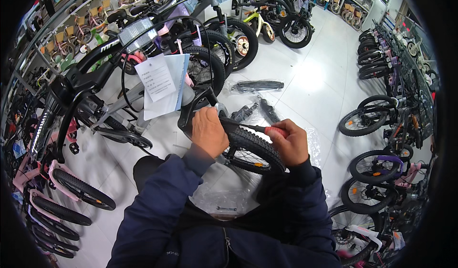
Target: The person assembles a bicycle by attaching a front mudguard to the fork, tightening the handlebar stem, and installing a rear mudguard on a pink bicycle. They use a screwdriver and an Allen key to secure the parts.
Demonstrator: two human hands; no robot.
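Note:
A bicycle with a silver-grey frame (136, 97) stands in front of me, its black-tyred front wheel (257, 148) near my knees. My left hand (209, 133) is closed around the black front fork (187, 117) just above the tyre; its fingertips are partly hidden. In my right hand (292, 143) is the red handle of a screwdriver (260, 128). Its dark shaft points left across the top of the tyre toward the fork, and the tip's exact contact is hidden near my left hand. White and pale blue paper tags (156, 79) hang from the handlebar area, below a clear reflector (137, 35).
Black parts in clear plastic (257, 85) and other black pieces (269, 110) lie on the tiled floor beyond the wheel. A small wrench (226, 209) rests on plastic film between my legs. Rows of bicycles (365, 120) line the right; pink-framed ones (71, 187) stand at left.

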